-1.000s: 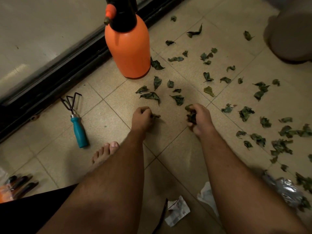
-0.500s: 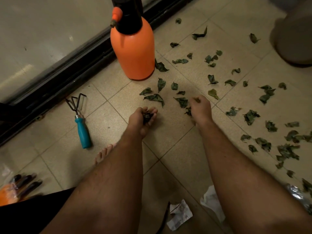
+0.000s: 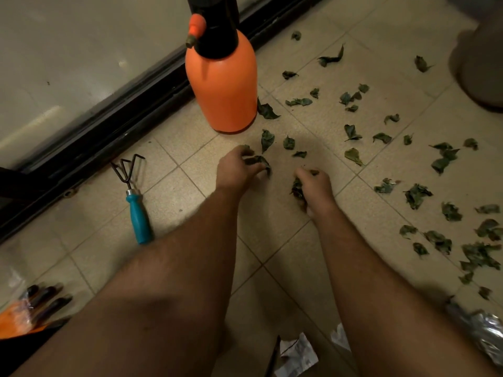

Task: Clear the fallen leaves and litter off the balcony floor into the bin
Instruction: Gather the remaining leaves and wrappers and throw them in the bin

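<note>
Dry green leaves (image 3: 416,194) lie scattered over the beige tiled floor (image 3: 272,227), mostly to the right. My left hand (image 3: 236,170) is down on the tiles just below the orange sprayer, fingers curled round a dark leaf (image 3: 258,160). My right hand (image 3: 315,186) is beside it, gripping a bunch of leaves (image 3: 298,190) that pokes out of the fist. A torn white wrapper (image 3: 298,355) and crumpled silver foil (image 3: 487,336) lie near the bottom edge. No bin is clearly in view.
An orange pressure sprayer (image 3: 223,85) stands close ahead of my left hand. A teal-handled hand rake (image 3: 134,200) lies at the left by the black door track (image 3: 109,137). Orange-and-black gloves (image 3: 30,308) sit at the bottom left. A large grey pot (image 3: 481,58) stands top right.
My left hand has reached forward and closed on another leaf near the sprayer. My right hand has drawn back slightly with its bunch of leaves.
</note>
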Available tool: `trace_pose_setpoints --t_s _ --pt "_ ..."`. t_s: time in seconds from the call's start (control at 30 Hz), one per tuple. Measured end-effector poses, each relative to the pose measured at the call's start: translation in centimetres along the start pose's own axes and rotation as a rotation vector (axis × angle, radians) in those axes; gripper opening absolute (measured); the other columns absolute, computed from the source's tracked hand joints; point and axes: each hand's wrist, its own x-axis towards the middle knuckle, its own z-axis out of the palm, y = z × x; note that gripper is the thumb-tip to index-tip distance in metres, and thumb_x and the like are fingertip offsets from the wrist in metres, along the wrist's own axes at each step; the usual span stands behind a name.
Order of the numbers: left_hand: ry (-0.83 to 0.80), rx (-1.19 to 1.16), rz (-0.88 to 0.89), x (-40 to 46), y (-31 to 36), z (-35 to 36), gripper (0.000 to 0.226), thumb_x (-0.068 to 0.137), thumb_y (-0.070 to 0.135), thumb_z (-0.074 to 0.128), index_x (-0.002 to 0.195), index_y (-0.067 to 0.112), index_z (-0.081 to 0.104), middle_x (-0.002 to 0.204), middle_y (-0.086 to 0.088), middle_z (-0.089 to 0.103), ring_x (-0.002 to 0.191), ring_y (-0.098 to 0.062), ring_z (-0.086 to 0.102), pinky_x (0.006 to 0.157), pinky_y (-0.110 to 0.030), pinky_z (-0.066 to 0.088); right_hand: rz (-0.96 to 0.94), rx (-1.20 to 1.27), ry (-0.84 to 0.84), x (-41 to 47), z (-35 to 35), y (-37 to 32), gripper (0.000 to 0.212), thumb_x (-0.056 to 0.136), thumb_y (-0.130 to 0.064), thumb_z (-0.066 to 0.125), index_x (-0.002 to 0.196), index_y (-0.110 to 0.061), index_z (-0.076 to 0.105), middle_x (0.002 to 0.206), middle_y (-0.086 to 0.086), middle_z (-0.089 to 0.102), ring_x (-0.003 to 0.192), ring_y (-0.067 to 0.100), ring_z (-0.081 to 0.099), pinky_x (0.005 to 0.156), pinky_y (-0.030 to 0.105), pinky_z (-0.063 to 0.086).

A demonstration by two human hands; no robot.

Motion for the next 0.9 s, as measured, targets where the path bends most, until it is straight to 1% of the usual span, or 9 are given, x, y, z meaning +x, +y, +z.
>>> trace_pose_setpoints --t_s 0.1,0.23,0.37,0.47,0.57,0.63,0.73,0.83,0.9 --pt "-0.090 0.201 0.078 0.6 -0.2 0.8 0.050 0.083 0.032 0.076 0.129 0.022 0.059 0.126 0.001 0.062 0.116 -0.017 0.056 0.093 -0.030 0.046 0.200 0.365 -0.087 -0.8 -0.7 0.1 0.008 0.093 -0.017 0.056 0.086 -0.015 0.061 0.074 0.005 0.064 0.065 0.017 0.064 0.044 0.023 0.038" --pt "0.036 0.355 0.160 0.3 -0.7 1.9 0.034 0.091 0.031 0.066 0.123 0.021 0.061 0.120 -0.003 0.062 0.109 -0.018 0.057 0.088 -0.030 0.045 0.240 0.442 -0.134 -0.2 -1.5 -0.3 0.009 0.094 -0.011 0.054 0.088 -0.012 0.060 0.079 0.006 0.071 0.077 0.019 0.074 0.047 0.023 0.047" --pt "0.105 0.356 0.143 -0.3 -1.2 2.4 0.023 0.098 0.029 0.055 0.115 0.016 0.060 0.116 -0.006 0.058 0.098 -0.019 0.057 0.081 -0.029 0.047 -0.126 -0.201 0.008 1.4 -0.9 -1.3 0.002 0.093 -0.015 0.060 0.094 -0.015 0.058 0.080 0.002 0.064 0.070 0.015 0.061 0.057 0.025 0.041" --pt "0.091 0.338 0.169 -0.7 -1.6 2.2 0.018 0.099 0.028 0.048 0.108 0.015 0.058 0.108 -0.006 0.056 0.088 -0.016 0.054 0.076 -0.028 0.046 -0.351 -0.668 0.127 2.6 -0.3 -2.5 0.011 0.094 -0.027 0.063 0.099 -0.020 0.056 0.086 -0.003 0.059 0.073 0.013 0.054 0.056 0.025 0.036" --pt "0.081 0.328 0.191 -0.8 -1.9 1.8 0.015 0.098 0.028 0.051 0.108 0.017 0.055 0.105 -0.004 0.056 0.087 -0.014 0.051 0.075 -0.026 0.043 -0.391 -0.835 0.174 4.0 0.2 -3.5 0.029 0.092 -0.029 0.067 0.116 -0.019 0.052 0.099 0.004 0.065 0.088 0.023 0.061 0.062 0.028 0.038" --pt "0.088 0.286 0.170 -0.3 -1.6 1.2 0.029 0.095 0.033 0.059 0.119 0.018 0.051 0.110 -0.001 0.057 0.095 -0.014 0.054 0.079 -0.027 0.045 -0.405 -0.916 0.175 4.6 0.7 -3.9 0.038 0.091 -0.030 0.069 0.122 -0.019 0.051 0.106 0.006 0.067 0.096 0.026 0.063 0.064 0.029 0.038" --pt "0.052 0.259 0.129 0.8 -1.0 0.6 0.049 0.090 0.038 0.067 0.131 0.019 0.049 0.122 -0.003 0.057 0.110 -0.018 0.055 0.091 -0.031 0.048 -0.385 -1.045 0.143 4.9 1.1 -4.1 0.028 0.092 -0.036 0.067 0.114 -0.019 0.062 0.104 0.005 0.068 0.095 0.024 0.063 0.065 0.029 0.037" --pt "0.025 0.336 0.129 1.4 -0.5 0.9 0.041 0.088 0.038 0.068 0.123 0.019 0.056 0.117 -0.004 0.058 0.104 -0.019 0.057 0.088 -0.033 0.051 -0.326 -0.945 0.095 4.3 0.7 -3.3 0.015 0.093 -0.032 0.063 0.096 -0.017 0.064 0.088 0.003 0.063 0.084 0.022 0.060 0.061 0.028 0.036" --pt "0.041 0.345 0.113 1.5 -0.2 1.2 0.034 0.090 0.035 0.066 0.119 0.018 0.059 0.114 -0.005 0.059 0.100 -0.018 0.057 0.085 -0.032 0.051 -0.222 -0.538 0.043 3.5 0.2 -2.6 0.014 0.092 -0.027 0.061 0.083 -0.017 0.058 0.074 0.002 0.054 0.072 0.020 0.053 0.057 0.027 0.034"
